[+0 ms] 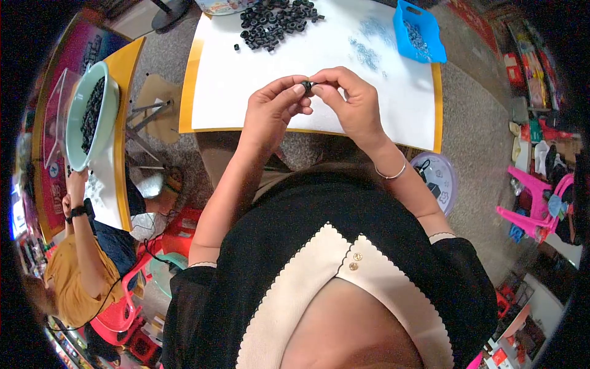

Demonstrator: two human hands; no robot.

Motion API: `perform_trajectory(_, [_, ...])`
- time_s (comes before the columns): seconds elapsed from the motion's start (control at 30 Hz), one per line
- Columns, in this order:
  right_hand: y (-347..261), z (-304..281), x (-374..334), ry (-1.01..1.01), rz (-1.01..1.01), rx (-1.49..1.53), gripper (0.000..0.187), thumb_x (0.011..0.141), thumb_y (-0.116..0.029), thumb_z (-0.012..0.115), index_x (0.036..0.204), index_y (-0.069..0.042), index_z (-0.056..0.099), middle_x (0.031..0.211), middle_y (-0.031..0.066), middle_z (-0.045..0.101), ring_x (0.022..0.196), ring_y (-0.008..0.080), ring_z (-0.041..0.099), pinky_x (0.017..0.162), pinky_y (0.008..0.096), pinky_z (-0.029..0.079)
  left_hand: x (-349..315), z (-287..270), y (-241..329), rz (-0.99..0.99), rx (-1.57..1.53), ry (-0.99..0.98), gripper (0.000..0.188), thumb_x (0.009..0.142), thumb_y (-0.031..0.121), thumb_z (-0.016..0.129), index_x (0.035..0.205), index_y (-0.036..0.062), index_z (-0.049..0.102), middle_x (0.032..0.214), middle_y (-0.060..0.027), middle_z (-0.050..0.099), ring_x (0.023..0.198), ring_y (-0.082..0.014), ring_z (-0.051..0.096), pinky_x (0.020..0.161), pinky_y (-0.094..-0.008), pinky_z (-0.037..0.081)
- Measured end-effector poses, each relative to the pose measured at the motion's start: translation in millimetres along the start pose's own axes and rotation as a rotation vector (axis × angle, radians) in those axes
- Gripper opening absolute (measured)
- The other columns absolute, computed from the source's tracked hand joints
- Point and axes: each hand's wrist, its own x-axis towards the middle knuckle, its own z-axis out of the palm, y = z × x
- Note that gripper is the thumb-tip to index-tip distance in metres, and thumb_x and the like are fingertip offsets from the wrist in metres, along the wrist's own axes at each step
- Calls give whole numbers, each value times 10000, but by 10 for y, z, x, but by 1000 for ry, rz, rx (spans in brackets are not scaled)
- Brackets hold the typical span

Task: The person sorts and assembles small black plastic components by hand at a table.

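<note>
Above the front part of the white-topped table [239, 92], my left hand [275, 111] pinches a small black round part [306, 86] between thumb and fingers. My right hand [353, 104] meets it from the other side, thumb and forefinger closed at the part's edge. Whether a second tiny piece sits in the right fingertips is hidden. At the table's far left lies a heap of similar black ring-shaped parts [270, 26]. Tiny clear-bluish pieces [367, 54] are scattered to the right, beyond my right hand.
A blue basket [402, 37] with more tiny pieces stands at the far right corner. Leftward, another person in a yellow top [86, 270] sits by a second table with a pale green basin [114, 101] of black parts. A pink stool [531, 200] is at right.
</note>
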Motion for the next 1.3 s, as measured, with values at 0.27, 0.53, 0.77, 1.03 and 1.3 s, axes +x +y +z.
perform_trajectory(0.27, [-121,-11,13,33,-122,-114,89,782,-30,597,863,-25,634,803,73,624,723,173,598,648,287,486,-15,32,25,-29,-52,-37,198,868,33,547,1037,-66,576,871,-113,628,709,-153,598,665,-271,528])
perform_trajectory(0.53, [-107,-57,35,33,-302,-247,84,759,-14,608,840,-31,623,793,87,613,739,240,589,657,321,490,-57,74,37,124,155,-8,212,861,39,571,1047,-60,588,845,-100,633,702,-151,610,663,-266,528])
perform_trajectory(0.77, [-166,-118,11,-86,-195,-136,99,743,-13,625,840,-32,616,787,89,606,727,244,585,642,320,489,-94,52,60,80,251,-48,219,865,45,571,1057,-58,587,844,-89,631,697,-142,604,666,-257,521])
perform_trajectory(1.03, [-115,-83,-25,19,-289,-251,93,742,-23,624,833,-34,612,784,89,607,727,231,594,635,307,490,-108,100,1,57,139,-33,199,870,50,564,1037,-54,593,845,-91,626,713,-137,599,676,-262,521])
perform_trajectory(1.3, [-51,-148,22,-123,-354,-220,132,729,-24,643,852,-35,597,789,95,589,747,250,567,656,334,471,-80,8,18,42,229,-65,228,873,58,566,1068,-56,591,847,-90,635,720,-142,608,677,-268,526])
